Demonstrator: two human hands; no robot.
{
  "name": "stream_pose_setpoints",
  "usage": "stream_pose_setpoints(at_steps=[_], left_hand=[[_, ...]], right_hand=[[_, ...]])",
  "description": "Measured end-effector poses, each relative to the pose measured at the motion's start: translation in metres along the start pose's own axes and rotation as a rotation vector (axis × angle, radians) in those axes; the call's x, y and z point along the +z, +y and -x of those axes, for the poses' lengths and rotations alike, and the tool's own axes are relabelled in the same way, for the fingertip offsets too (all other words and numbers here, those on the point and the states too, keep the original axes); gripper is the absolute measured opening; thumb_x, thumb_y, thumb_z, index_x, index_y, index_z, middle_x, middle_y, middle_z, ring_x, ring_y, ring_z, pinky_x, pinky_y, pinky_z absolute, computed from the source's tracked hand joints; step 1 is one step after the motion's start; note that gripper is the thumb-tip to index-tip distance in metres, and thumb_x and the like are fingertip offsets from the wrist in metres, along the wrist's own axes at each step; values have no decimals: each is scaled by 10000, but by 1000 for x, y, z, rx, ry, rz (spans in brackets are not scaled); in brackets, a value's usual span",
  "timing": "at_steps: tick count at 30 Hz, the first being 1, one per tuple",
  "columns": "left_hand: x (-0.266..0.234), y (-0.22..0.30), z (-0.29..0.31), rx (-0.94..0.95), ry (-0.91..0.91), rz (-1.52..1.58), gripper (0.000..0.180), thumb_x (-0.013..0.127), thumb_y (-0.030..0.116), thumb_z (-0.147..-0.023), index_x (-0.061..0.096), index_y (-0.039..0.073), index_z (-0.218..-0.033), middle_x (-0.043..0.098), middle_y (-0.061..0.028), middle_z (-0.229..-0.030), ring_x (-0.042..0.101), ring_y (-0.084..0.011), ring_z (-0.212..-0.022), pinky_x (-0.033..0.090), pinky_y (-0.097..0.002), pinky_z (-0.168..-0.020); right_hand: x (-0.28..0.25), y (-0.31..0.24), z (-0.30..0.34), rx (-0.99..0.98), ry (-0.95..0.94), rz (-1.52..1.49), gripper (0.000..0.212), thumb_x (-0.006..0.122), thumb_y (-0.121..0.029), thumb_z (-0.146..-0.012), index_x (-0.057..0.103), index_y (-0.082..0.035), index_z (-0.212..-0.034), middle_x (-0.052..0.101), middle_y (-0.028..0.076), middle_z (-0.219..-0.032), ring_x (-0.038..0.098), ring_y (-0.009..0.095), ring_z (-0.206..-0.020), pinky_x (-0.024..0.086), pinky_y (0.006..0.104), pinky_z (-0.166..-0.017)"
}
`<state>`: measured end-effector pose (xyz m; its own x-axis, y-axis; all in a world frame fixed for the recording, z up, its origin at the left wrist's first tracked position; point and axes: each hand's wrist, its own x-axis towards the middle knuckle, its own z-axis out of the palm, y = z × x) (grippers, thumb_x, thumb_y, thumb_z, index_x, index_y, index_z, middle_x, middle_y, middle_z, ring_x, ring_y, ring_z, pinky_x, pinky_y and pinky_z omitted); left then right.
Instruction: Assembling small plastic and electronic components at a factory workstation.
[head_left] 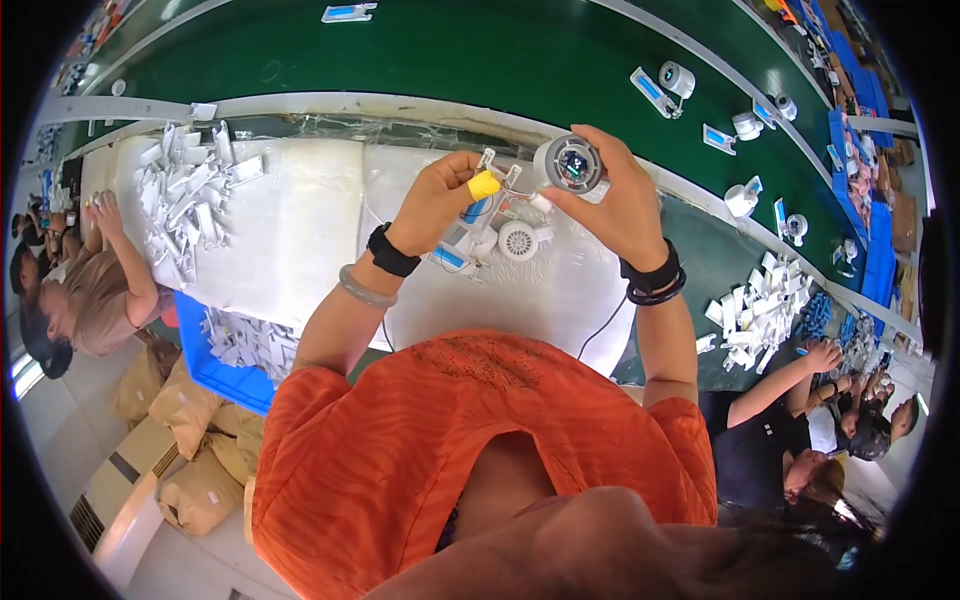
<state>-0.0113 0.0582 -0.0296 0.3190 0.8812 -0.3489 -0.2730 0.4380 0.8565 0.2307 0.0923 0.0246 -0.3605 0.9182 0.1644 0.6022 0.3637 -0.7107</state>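
Observation:
In my right hand (625, 200), fingers wrapped round its side, is a round white housing (547, 172); its open face shows a dark inside with small electronic parts. My left hand (438, 203) is closed in a pinch on a small white plastic piece (487, 158) with an opening in it. A yellow cover (484, 186) sits at the tip of a left digit. Just below the hands, on the white work surface, lie a white round part with a slotted grille (518, 240) and a flat white piece with a blue strip (450, 258), among other partly hidden white parts.
A green conveyor belt (480, 60) carrying several housings and blue-striped pieces runs beyond the table. White plastic pieces are heaped at left (190, 195) and right (760, 312). A blue bin (205, 365) stands by my left arm. Co-workers sit at both sides.

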Motion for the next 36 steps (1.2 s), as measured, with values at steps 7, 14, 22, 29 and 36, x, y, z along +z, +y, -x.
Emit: stream_pose_setpoints(at_steps=[7, 14, 22, 29, 36], left_hand=[[-17, 0, -17, 12, -8, -44, 218, 642, 193, -947, 619, 28, -1088, 676, -18, -947, 650, -74, -798, 488, -201, -664], [-59, 30, -62, -150, -97, -132, 283, 609, 211, -957, 601, 31, -1175, 663, -10, -944, 630, -66, -812, 485, -197, -619], [-204, 68, -174, -33, 233, -387, 272, 538, 113, -904, 573, 39, -1164, 696, -110, -1054, 699, -190, -743, 566, -312, -560], [-386, 61, -262, 462, 868, -1779, 552, 636, 309, -799, 523, 46, -1271, 553, -179, -1305, 503, -361, -1234, 399, -491, -1046], [-361, 117, -238, 15, 689, -1882, 449, 673, 365, -787, 623, 64, -1116, 663, -165, -1116, 632, -335, -1042, 448, -482, -938]], right_hand=[[5, 8, -16, -24, -16, 13, 701, 846, -322, -707, 540, -40, -1271, 614, 170, -1200, 642, 320, -1034, 528, 358, -845], [29, 32, -68, 62, -76, -139, 673, 859, -292, -702, 563, -37, -1249, 649, 133, -1113, 647, 224, -956, 530, 317, -804], [81, 76, -146, 177, 26, -246, 678, 856, -364, -708, 572, -16, -1216, 680, 121, -1070, 668, 207, -948, 524, 298, -841], [122, 113, -179, 90, 190, -11, 724, 795, -316, -783, 457, 0, -1341, 530, 214, -1308, 540, 312, -1183, 442, 377, -995], [119, 82, -125, 24, 58, 62, 517, 718, -226, -839, 528, -4, -1266, 498, 207, -1351, 439, 381, -1273, 375, 426, -1068]])
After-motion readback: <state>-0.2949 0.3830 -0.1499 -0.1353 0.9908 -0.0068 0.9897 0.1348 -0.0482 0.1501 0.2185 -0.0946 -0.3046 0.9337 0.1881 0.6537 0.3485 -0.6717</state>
